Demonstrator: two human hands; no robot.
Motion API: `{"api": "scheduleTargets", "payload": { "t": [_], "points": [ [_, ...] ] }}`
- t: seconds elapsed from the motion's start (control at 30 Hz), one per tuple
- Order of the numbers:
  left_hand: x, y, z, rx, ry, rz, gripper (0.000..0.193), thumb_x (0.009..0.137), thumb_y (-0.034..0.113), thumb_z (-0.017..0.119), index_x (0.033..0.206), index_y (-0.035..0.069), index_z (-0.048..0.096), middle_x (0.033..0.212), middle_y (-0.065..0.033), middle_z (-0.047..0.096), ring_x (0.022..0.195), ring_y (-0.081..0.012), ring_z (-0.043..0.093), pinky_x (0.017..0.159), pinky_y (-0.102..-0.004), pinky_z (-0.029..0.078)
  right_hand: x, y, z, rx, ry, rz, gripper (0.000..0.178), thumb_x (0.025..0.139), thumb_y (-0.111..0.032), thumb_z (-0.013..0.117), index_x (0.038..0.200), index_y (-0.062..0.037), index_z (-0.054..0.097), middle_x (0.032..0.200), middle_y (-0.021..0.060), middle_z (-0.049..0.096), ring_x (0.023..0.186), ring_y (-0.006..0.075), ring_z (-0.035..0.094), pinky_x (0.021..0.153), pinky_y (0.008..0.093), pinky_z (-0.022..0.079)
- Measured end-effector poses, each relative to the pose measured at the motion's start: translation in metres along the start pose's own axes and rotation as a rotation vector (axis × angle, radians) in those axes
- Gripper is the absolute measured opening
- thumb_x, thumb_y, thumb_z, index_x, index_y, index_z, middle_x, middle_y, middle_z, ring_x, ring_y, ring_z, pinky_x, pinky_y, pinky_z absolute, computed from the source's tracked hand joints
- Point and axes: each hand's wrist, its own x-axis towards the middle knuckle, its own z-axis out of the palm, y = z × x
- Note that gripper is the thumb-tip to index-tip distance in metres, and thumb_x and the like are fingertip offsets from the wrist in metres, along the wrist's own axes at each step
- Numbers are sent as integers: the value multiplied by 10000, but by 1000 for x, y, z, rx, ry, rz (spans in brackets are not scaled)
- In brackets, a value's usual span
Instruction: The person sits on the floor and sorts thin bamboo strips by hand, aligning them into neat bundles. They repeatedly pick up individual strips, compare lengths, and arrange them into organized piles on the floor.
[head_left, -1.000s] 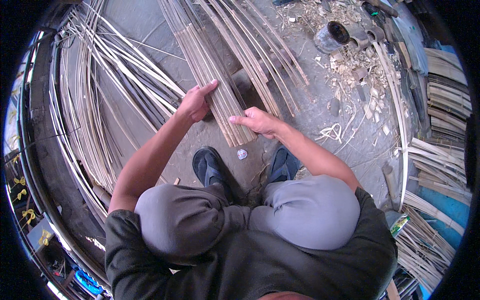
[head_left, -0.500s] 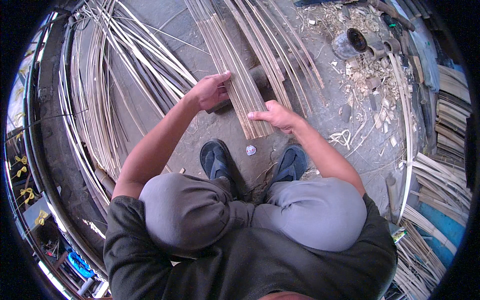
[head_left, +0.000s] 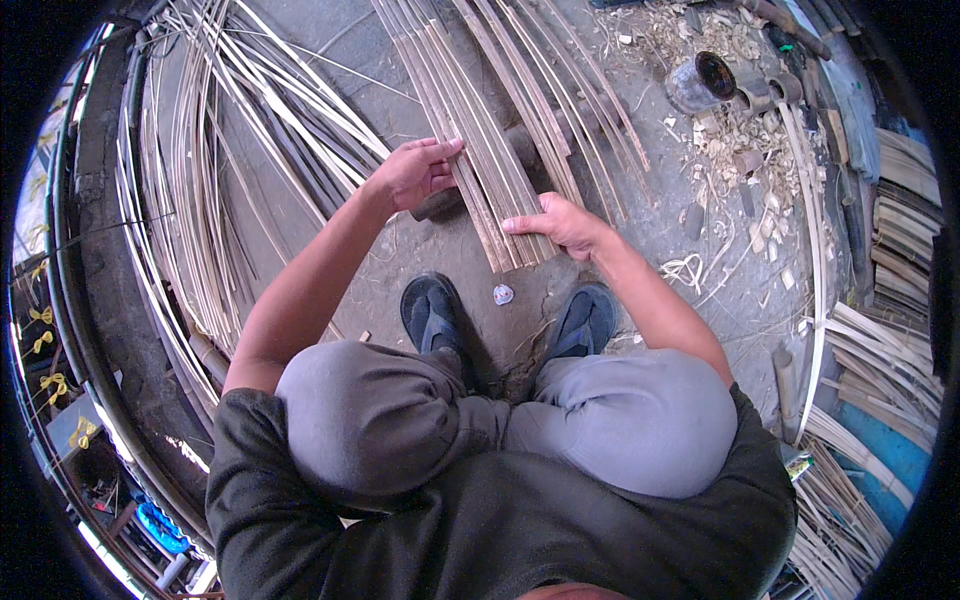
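A flat row of long, thin wooden strips (head_left: 478, 170), which look like split bamboo, slants across in front of me, near ends above my feet. My left hand (head_left: 418, 175) grips the row's left edge, thumb on top and fingers curled beneath. Lower down, my right hand (head_left: 560, 226) holds the right side near the ends, its thumb laid across the strips and its other fingers underneath. Narrow gaps show between some strips. Just right of the row, more loose strips (head_left: 530, 110) lie over a dark round log (head_left: 518, 145).
Bundles of pale strips (head_left: 215, 190) cover the floor at left. Wood shavings (head_left: 760, 165) and a blackened tin can (head_left: 700, 83) lie at upper right. Stacked slats (head_left: 905, 240) stand along the right side. A small crumpled wrapper (head_left: 503, 294) sits between my sandals (head_left: 432, 310).
My right hand has risen slightly and shifted a little right along the strips. The strips' near ends have moved slightly, and a gap within the row looks wider. My left hand stays nearly in place.
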Motion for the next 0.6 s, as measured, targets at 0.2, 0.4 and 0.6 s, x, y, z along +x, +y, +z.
{"api": "scheduleTargets", "payload": {
  "t": [0.2, 0.4, 0.6],
  "points": [
    [-1, 3, 2, 2, -32, 7, 226, 973, 213, 577, 1116, 39, 593, 1021, -47, 666, 924, -134, 661, 819, -272, 544, 2, 0, -3, -3, -26, 24, 427, 820, -188, 766, 1154, 30, 611, 1053, 97, 682, 933, 165, 664, 840, 316, 539],
    [3, -2, 2, -42, -5, 34, 212, 969, 196, 582, 1107, 36, 601, 1026, -47, 661, 956, -147, 652, 871, -302, 532, 2, -6, -2, 68, -58, 99, 423, 824, -187, 762, 1155, 27, 611, 1055, 108, 685, 935, 174, 671, 836, 319, 543],
    [3, 1, 8, -28, 12, 14, 187, 949, 195, 615, 1071, 53, 612, 1017, -32, 648, 902, -130, 634, 818, -287, 516, 2, -5, -1, 34, 10, 90, 451, 811, -193, 777, 1151, 47, 601, 1051, 128, 683, 933, 185, 676, 817, 333, 555]
  ]
}}
